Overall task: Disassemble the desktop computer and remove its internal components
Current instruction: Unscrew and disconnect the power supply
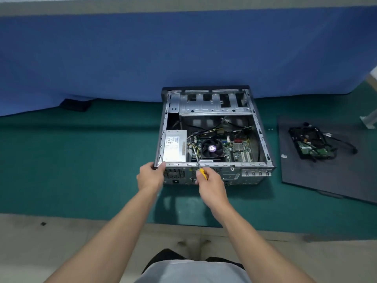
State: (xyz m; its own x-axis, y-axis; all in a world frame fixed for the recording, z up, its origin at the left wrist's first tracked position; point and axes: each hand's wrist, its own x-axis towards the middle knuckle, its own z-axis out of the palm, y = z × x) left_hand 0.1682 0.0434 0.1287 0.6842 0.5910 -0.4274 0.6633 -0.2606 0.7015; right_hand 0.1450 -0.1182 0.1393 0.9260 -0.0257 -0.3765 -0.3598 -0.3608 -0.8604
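Left hand [152, 176] grips the open computer case [232, 175] at its 7 o'clock corner, fingers curled over the rim. Inside, the power supply [175, 146] sits at 8 o'clock, with the fan [212, 148] near centre. Right hand [212, 186], at the 6 o'clock edge, holds a yellow-handled screwdriver [202, 173] — shaft pointing toward 11 o'clock, between power supply and fan. At 3 o'clock, apart from the case, a dark panel [326, 180] carries a hard drive [306, 147] with cables.

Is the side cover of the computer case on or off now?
Off. The computer case lies open on top; its power supply, fan and motherboard all show inside.
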